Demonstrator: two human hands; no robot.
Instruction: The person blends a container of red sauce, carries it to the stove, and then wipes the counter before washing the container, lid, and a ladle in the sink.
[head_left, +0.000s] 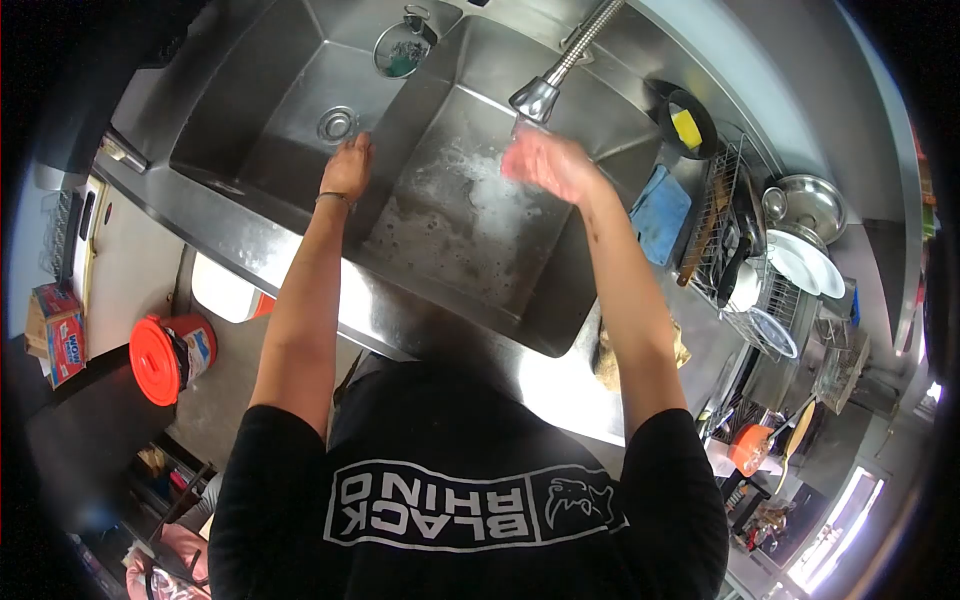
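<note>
My left hand [348, 168] is above the left basin [300, 90] of a steel double sink, close to the divider and the drain [337, 124]. Its fingers point away from me, partly foreshortened, and nothing shows in them. In front of the faucet head [535, 100], my right hand [545, 162] reaches over the right basin [480, 220]. That hand is slightly smeared by motion; its fingers look stretched out with nothing in them. Wet, whitish foam covers part of the right basin's floor.
A strainer [403, 50] hangs at the divider's far end. Right of the sink are a black pan [688, 124] with a yellow sponge [686, 129], a blue cloth [660, 214] and a dish rack [735, 200]. A red bucket [158, 360] stands at lower left.
</note>
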